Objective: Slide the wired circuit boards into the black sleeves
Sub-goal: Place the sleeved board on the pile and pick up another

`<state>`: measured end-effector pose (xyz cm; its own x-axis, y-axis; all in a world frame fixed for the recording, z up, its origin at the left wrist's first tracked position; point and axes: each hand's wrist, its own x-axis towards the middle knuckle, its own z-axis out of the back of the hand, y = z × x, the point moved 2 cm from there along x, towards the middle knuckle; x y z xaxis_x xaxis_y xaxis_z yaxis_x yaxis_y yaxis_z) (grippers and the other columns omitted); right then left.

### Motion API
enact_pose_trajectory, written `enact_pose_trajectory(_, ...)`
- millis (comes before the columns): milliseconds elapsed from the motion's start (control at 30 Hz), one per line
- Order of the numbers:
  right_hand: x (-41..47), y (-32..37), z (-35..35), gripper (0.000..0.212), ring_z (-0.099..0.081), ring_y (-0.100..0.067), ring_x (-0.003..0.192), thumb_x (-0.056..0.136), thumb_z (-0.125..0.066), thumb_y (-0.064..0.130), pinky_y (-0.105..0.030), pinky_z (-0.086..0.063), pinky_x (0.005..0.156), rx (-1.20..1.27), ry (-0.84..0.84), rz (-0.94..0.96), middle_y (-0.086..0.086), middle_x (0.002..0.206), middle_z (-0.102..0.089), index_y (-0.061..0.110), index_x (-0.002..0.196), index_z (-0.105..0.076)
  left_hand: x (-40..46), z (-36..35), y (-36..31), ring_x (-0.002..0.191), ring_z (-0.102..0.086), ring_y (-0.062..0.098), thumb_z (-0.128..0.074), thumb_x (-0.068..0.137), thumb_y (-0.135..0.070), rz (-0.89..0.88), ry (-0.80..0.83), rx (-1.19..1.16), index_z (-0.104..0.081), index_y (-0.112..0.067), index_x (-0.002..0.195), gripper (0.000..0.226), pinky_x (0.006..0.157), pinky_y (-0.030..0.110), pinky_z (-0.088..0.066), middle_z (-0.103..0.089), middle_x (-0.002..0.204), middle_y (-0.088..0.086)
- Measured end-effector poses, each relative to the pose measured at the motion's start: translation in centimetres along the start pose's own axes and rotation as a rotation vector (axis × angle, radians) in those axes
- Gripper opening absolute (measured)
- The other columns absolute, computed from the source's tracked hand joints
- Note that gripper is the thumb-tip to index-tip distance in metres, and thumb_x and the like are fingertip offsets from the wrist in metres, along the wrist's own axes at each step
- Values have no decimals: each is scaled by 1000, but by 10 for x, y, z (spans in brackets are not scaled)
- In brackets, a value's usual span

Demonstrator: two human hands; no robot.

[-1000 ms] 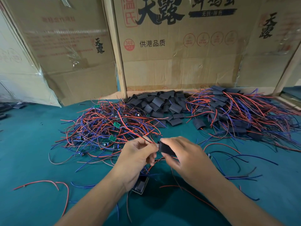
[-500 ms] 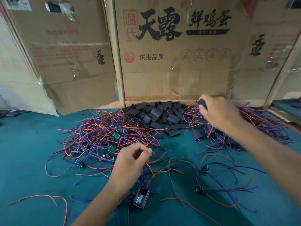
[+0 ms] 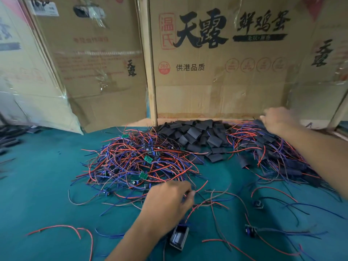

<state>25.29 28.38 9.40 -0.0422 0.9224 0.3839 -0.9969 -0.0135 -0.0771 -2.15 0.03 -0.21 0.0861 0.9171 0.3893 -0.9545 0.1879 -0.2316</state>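
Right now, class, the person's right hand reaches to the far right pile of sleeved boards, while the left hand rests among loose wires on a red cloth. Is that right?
Not quite. The cloth is teal green, not red, as the head view shows. The rest holds: the right hand reaches to the far right pile, and the left hand rests among loose wires.

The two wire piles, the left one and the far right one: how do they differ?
The left pile shows bare green circuit boards among its wires; the right pile shows black sleeves mixed in, no green. The left hand is at the left pile's near edge; the right hand reaches the right pile's far end. Both have red and blue wires.
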Motion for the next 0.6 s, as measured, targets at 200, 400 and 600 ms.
enact_pose_trajectory(200, -54, 87, 20, 37, -62, -28, 99, 97, -47, 37, -42, -47, 90, 249, -139, 364, -7, 110, -64, 14, 125, -55, 7, 16, 70, 108, -55, 17, -55, 96, -18, 345, -117, 152, -62, -24, 117, 22, 87, 32, -52, -59, 117, -5)
enact_pose_trajectory(400, -82, 142, -4, 23, -57, -33, 106, 98, -42, 21, -39, -44, 85, 213, 77, 491, -8, 118, -59, 19, 114, -58, 2, 12, 97, 121, -46, 20, -61, 93, -21, 338, -11, 307, -60, -33, 130, 38, 101, 34, -33, -57, 134, -11)
enact_pose_trajectory(600, -67, 138, -41, 10, -61, -29, 97, 95, -54, 23, -37, -51, 82, 364, 285, 372, -5, 109, -65, 23, 93, -63, 3, 28, 88, 96, -59, 28, -81, 82, -21, 176, -377, 232, -75, -18, 102, 22, 82, 43, -46, -68, 105, 1)
